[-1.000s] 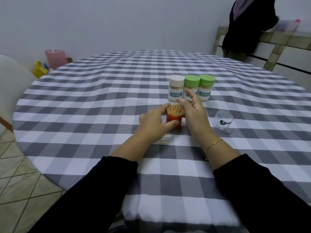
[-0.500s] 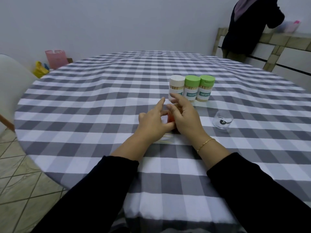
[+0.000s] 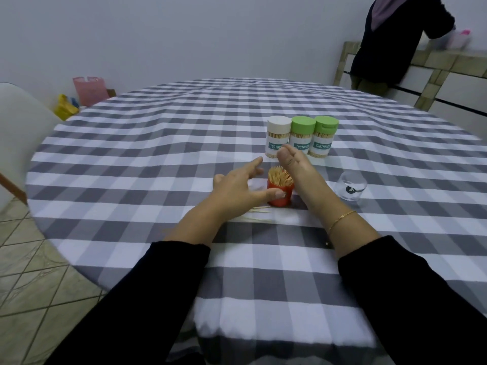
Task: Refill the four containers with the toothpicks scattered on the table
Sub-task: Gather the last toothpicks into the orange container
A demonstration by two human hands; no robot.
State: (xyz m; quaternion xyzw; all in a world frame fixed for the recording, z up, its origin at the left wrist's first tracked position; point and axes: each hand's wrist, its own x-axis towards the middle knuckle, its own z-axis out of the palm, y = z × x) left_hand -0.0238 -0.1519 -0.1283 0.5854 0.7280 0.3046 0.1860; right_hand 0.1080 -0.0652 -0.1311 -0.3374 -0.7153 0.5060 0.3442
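Note:
A small red container [image 3: 279, 198] stands on the checked tablecloth [image 3: 158, 159], packed with upright toothpicks [image 3: 280, 176]. My left hand [image 3: 237, 188] is to its left, thumb touching the container's front, fingers spread straight. My right hand [image 3: 303, 171] stands edge-on just right of it, fingers relaxed and holding nothing. Behind stand three closed toothpick jars: one with a white lid [image 3: 277, 135] and two with green lids [image 3: 302, 135] [image 3: 324, 135]. A few loose toothpicks [image 3: 259, 211] lie on the cloth beside my left wrist.
A clear plastic cap [image 3: 351, 188] lies on the cloth right of my right hand. A white chair [image 3: 18, 127] stands at the table's left edge. A person in dark clothes [image 3: 390, 40] stands at a counter at the back right.
Both hands were closed in over the red container half a second ago. They have parted, so the toothpick tips show again, and the right hand has drawn off to the right.

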